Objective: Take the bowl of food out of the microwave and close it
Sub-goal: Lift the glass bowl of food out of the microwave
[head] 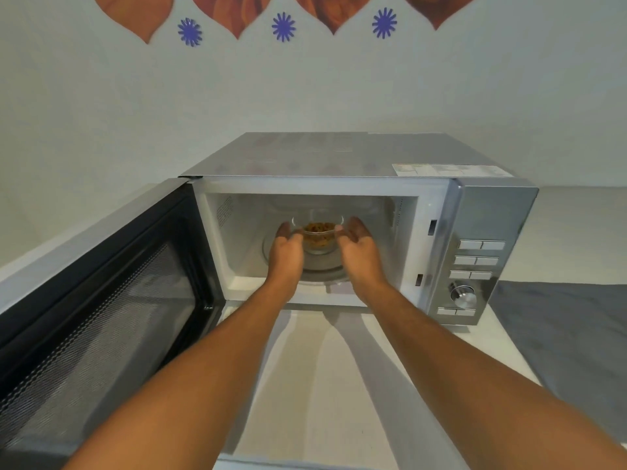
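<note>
A silver microwave (339, 157) stands on a white counter with its door (101, 300) swung wide open to the left. Inside, a clear glass bowl (319, 247) holding brownish-yellow food (318, 228) sits on the glass turntable (319, 269). Both my arms reach into the cavity. My left hand (286, 247) is at the bowl's left side and my right hand (356, 244) at its right side, fingers curved around it. Whether the fingers touch the glass is hard to tell; the bowl still rests on the turntable.
The control panel (475, 266) with buttons and a dial is on the microwave's right. A grey cloth (570, 334) lies on the counter at the right. White counter (322, 368) stretches in front of the microwave. A wall with decorations rises behind.
</note>
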Demonstrator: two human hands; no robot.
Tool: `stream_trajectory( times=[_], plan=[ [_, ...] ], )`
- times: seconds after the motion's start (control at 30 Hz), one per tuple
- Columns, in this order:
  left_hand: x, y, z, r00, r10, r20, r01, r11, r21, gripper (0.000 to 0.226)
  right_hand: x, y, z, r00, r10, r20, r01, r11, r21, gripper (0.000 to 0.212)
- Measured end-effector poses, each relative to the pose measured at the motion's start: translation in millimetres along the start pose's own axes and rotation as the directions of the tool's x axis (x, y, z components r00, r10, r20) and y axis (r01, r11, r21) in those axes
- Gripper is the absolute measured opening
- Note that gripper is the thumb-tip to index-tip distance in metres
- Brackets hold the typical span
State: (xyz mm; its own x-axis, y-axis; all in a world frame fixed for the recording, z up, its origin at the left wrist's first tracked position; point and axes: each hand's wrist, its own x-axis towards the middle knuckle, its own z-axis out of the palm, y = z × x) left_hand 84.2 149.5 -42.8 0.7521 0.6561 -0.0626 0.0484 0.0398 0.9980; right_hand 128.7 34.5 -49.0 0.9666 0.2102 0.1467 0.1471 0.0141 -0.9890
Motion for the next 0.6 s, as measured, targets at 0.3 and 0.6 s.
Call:
stream_trajectory(
  times=[0.3,0.6],
  plan=[
    [62,1,18,1.0,0.011,-0.004,-0.011,0.999,0.035,0.058,61,15,12,0.991,0.118,-0.065,-0.122,0.991,-0.055,0.054],
    [87,-4,23,1.0,-0.026,0.016,0.027,0.998,-0.049,0.055,80,20,30,0.978,0.198,-0.063,-0.191,0.976,0.101,0.058]
  ],
)
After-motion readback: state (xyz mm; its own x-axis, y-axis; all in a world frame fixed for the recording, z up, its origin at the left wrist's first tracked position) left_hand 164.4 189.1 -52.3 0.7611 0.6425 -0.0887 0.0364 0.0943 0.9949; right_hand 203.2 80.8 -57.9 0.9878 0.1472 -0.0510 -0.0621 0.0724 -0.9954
